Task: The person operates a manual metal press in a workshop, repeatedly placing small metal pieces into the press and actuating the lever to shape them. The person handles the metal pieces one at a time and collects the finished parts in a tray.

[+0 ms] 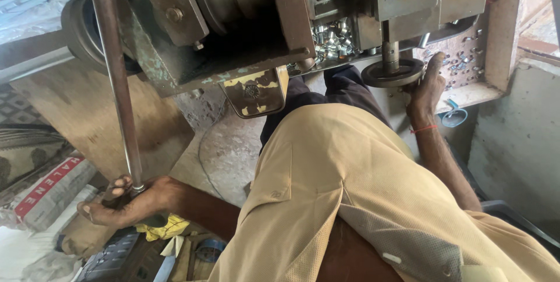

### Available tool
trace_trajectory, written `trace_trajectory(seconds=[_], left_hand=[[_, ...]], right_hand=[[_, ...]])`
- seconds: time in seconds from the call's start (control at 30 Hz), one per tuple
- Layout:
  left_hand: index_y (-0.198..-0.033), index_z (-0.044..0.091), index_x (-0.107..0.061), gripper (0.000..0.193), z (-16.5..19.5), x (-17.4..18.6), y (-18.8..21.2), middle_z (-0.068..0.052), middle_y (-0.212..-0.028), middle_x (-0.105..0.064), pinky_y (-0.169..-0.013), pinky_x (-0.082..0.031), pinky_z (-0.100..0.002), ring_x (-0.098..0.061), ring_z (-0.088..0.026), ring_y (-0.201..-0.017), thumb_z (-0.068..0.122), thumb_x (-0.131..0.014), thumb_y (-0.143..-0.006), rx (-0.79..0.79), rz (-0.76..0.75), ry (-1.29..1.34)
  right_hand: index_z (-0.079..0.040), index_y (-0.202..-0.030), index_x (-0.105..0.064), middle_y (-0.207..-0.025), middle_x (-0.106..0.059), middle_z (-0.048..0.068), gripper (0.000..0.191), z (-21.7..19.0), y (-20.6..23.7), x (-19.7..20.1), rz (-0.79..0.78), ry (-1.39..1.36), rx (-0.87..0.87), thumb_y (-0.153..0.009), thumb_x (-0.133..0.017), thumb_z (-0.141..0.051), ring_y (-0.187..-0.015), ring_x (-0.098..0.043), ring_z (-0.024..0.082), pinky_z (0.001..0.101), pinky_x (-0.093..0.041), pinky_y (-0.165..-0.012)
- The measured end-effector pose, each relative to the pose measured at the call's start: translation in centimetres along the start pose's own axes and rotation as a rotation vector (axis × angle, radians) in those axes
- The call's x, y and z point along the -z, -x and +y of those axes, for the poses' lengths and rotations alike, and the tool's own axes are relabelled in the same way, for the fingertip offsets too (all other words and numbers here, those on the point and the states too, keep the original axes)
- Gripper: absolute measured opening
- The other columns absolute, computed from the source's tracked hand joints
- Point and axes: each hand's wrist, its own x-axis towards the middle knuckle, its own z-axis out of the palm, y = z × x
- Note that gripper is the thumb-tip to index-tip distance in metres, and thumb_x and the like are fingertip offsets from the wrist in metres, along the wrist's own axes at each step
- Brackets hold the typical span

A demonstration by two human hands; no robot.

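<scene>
My left hand point(125, 203) is closed around the lower end of a long steel lever rod point(116, 78) that runs up to the top of a heavy metal press machine point(233, 19). My right hand point(429, 83) reaches to the round metal disc point(392, 73) under the machine's vertical spindle point(389, 48), fingers touching the disc's edge. Whether it holds a small part there I cannot tell. A red thread circles that wrist. A heap of small shiny metal parts point(332, 37) lies in the machine just left of the spindle.
My tan-shirted body point(326, 188) fills the lower middle. More small parts lie on a ledge point(466, 63) beside the right hand, with a blue ring point(454, 117) below it. Sacks point(52, 191) and yellow cloth point(166, 229) lie at lower left. A concrete wall point(519, 142) stands right.
</scene>
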Motion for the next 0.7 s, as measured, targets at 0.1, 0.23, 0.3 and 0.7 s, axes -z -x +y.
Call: trace_trajectory(seconds=[0.1, 0.23, 0.3, 0.7], left_hand=[[-0.126, -0.006, -0.063, 0.048, -0.1, 0.2, -0.1, 0.002, -0.076, -0.043, -0.052, -0.037, -0.024, -0.043, -0.009, -0.057, 0.034, -0.062, -0.1, -0.007, -0.009, 0.02], [-0.129, -0.007, -0.063, 0.054, -0.4, 0.4, -0.3, 0.002, -0.07, -0.041, -0.049, -0.041, -0.025, -0.047, -0.01, -0.054, 0.037, -0.06, -0.098, -0.011, -0.002, -0.021], [-0.131, -0.008, -0.063, 0.055, -0.3, 0.5, -0.3, 0.002, -0.07, -0.04, -0.049, -0.039, -0.025, -0.046, -0.01, -0.055, 0.037, -0.061, -0.098, -0.025, -0.008, -0.035], [-0.132, -0.006, -0.064, 0.054, -0.1, 0.5, 0.1, 0.003, -0.077, -0.04, -0.05, -0.034, -0.024, -0.041, -0.009, -0.058, 0.036, -0.065, -0.098, 0.017, -0.043, 0.071]], right_hand=[[0.009, -0.105, -0.075, -0.08, -0.073, 0.008, 0.09, 0.0, -0.4, -1.0, 0.014, -0.029, -0.023, -0.103, -0.04, -0.073, -0.066, -0.068, 0.013, 0.0269, -0.058, -0.056], [0.008, -0.101, -0.078, -0.072, -0.061, 0.006, 0.089, -1.4, 0.2, -0.6, 0.053, 0.0, -0.048, -0.108, -0.039, -0.072, -0.057, -0.052, 0.011, 0.0271, -0.04, -0.048], [0.002, -0.103, -0.079, -0.068, -0.06, 0.004, 0.084, -2.1, 1.5, 0.0, 0.022, 0.124, 0.001, -0.108, -0.036, -0.071, -0.054, -0.047, 0.009, 0.0272, -0.033, -0.045], [-0.006, -0.117, -0.071, -0.105, -0.074, 0.017, 0.031, 0.0, -0.5, -1.2, -0.469, 0.847, 0.276, -0.11, -0.047, -0.024, -0.098, -0.069, 0.028, 0.0446, -0.054, -0.082]])
